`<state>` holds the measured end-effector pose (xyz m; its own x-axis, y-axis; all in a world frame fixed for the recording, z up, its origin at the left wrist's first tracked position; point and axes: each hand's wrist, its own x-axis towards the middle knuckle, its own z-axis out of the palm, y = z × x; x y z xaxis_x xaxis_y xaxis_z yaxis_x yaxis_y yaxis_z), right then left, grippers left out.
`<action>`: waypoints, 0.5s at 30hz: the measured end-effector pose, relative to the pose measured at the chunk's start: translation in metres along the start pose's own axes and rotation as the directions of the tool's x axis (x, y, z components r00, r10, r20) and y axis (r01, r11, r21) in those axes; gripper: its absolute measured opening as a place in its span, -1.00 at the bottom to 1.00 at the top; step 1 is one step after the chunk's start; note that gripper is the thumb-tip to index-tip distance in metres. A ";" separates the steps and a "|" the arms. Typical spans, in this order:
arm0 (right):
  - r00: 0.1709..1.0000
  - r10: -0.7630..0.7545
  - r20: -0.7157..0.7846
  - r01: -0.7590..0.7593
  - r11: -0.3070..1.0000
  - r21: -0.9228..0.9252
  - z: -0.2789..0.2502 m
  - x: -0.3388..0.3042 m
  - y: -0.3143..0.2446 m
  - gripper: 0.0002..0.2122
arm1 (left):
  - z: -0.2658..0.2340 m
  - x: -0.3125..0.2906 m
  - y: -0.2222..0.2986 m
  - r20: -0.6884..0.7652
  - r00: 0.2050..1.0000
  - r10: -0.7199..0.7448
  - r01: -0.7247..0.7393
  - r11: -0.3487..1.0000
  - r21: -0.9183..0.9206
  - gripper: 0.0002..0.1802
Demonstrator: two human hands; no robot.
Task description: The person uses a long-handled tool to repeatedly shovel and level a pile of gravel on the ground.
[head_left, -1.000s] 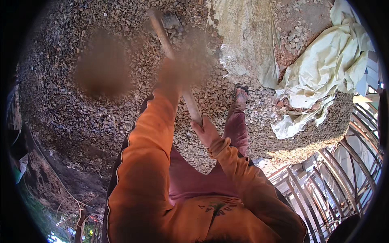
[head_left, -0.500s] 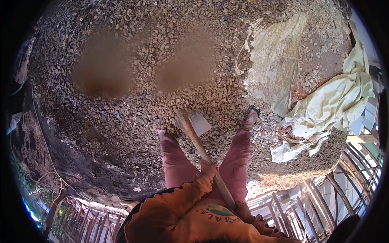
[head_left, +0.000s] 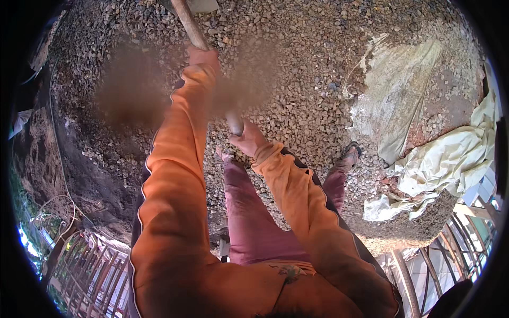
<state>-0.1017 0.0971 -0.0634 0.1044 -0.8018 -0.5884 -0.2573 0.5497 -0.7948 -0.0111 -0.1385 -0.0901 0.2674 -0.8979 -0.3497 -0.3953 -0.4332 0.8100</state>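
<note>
1. Left hand (head_left: pixel 203 54) wrapped round the wooden handle (head_left: pixel 192 26) far up; right hand (head_left: pixel 245 139) clenched on its butt; tool head mostly out of frame, over gravel (head_left: pixel 318 79).
2. Judged: stiff, head-heavy; wide-spaced grip suits; smooth shaft may slip.

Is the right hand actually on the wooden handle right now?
Touching. The head view shows the right hand wrapped around the lower end of the wooden handle, no gap visible.

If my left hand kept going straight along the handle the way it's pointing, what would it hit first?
Most likely the tool's metal blade at the far end of the wooden handle, with gravel beyond. The left hand grips that handle; depth is hard to judge.
</note>
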 end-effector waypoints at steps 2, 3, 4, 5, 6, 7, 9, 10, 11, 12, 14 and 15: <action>0.999 -0.029 0.029 0.027 0.998 0.061 0.015 -0.031 0.005 -0.59 | -0.018 -0.008 -0.050 -0.151 0.987 -0.048 0.067 0.991 0.118 -0.63; 0.999 -0.010 0.043 0.004 0.990 0.144 0.011 -0.045 0.021 -0.59 | -0.005 -0.025 -0.060 -0.131 0.991 -0.027 0.054 0.978 0.202 -0.62; 0.991 0.095 0.090 -0.110 0.977 0.183 0.007 -0.069 0.035 -0.59 | 0.008 -0.058 -0.075 -0.111 0.994 -0.025 0.056 0.955 0.290 -0.61; 0.976 0.170 0.137 -0.197 0.956 0.216 -0.001 -0.086 0.041 -0.58 | 0.017 -0.082 -0.080 -0.094 0.995 -0.039 0.065 0.954 0.292 -0.60; 0.970 0.202 0.138 -0.225 0.959 0.175 -0.009 -0.101 0.050 -0.58 | 0.026 -0.103 -0.078 -0.065 0.997 -0.040 0.057 0.954 0.293 -0.58; 0.955 0.270 0.125 -0.286 0.949 0.130 -0.018 -0.128 0.066 -0.57 | 0.042 -0.139 -0.073 0.027 0.956 -0.291 0.288 0.954 0.083 -0.56; 0.931 0.351 0.096 -0.350 0.936 -0.032 -0.020 -0.178 0.071 -0.55 | 0.039 -0.187 -0.068 0.145 0.827 -0.543 0.559 0.821 -0.119 -0.51; 0.927 0.356 0.118 -0.348 0.934 -0.085 -0.022 -0.201 0.077 -0.52 | 0.030 -0.210 -0.084 0.136 0.789 -0.600 0.614 0.780 -0.121 -0.49; 0.894 0.398 0.205 -0.387 0.918 -0.094 -0.032 -0.221 0.056 -0.50 | 0.019 -0.231 -0.113 0.067 0.802 -0.594 0.597 0.791 -0.130 -0.49; 0.908 0.387 0.162 -0.371 0.921 -0.118 -0.038 -0.245 0.056 -0.53 | 0.021 -0.252 -0.130 0.011 0.811 -0.584 0.580 0.803 -0.140 -0.49; 0.851 0.520 0.071 -0.500 0.845 -0.190 -0.051 -0.318 0.064 -0.53 | 0.043 -0.325 -0.110 0.208 0.665 -0.717 0.741 0.669 -0.065 -0.47; 0.813 0.581 0.045 -0.556 0.797 -0.237 -0.059 -0.342 0.054 -0.51 | 0.038 -0.359 -0.115 0.218 0.633 -0.743 0.771 0.630 -0.091 -0.48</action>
<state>-0.2076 0.3870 0.1040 -0.0210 -0.3219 -0.9465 -0.4911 0.8280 -0.2707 -0.0944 0.2307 -0.0758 0.2718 -0.2630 -0.9257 0.0377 -0.9583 0.2833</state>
